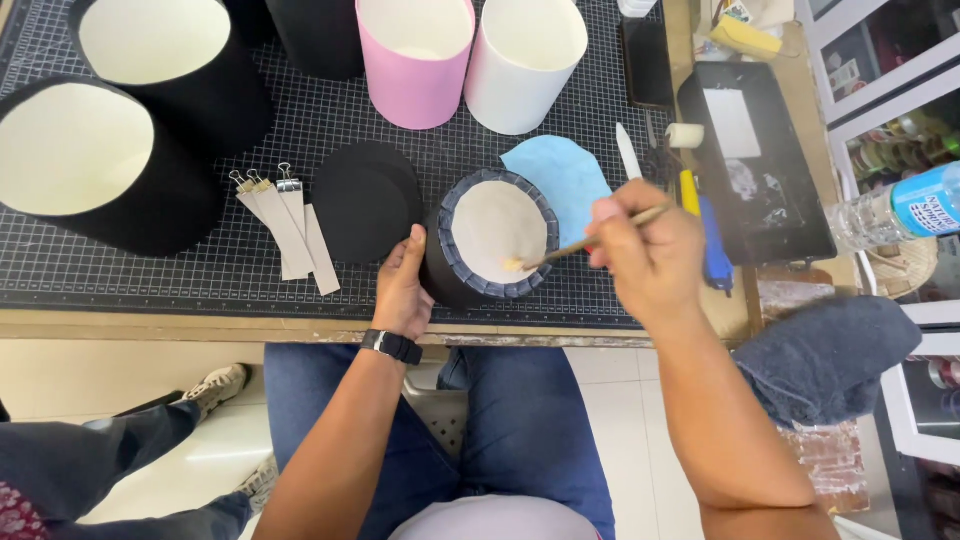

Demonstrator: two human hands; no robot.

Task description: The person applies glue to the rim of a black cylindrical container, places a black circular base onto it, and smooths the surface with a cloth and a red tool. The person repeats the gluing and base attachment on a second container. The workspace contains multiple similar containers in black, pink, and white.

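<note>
Left hand (402, 290) wrapped round the small black box (488, 238), fingertips hidden behind it, right hand (645, 255) pinching a thin brush (585, 245), tip touching the pale base, blurry

- The small round box (455, 275) under my left hand (402, 290) is black outside, with a cream bottom ringed by dark grey-blue folded tabs.
- The brush (590, 242) in my right hand (645, 255) has a pale wooden handle and a light tip.
- The cutting mat (200, 270) is black with a fine white grid.
- Left of the box lie black paper discs (365, 200); right of it, a light blue paper piece (565, 170).
- The strips (290, 232) further left are beige, held by silver clips.
- Far side: two big tubes (110, 160), black outside and cream inside, then one pink tube (415, 60) and one white tube (522, 62).
- My jeans (520, 430) are blue, my watch strap (392, 346) black.
</note>
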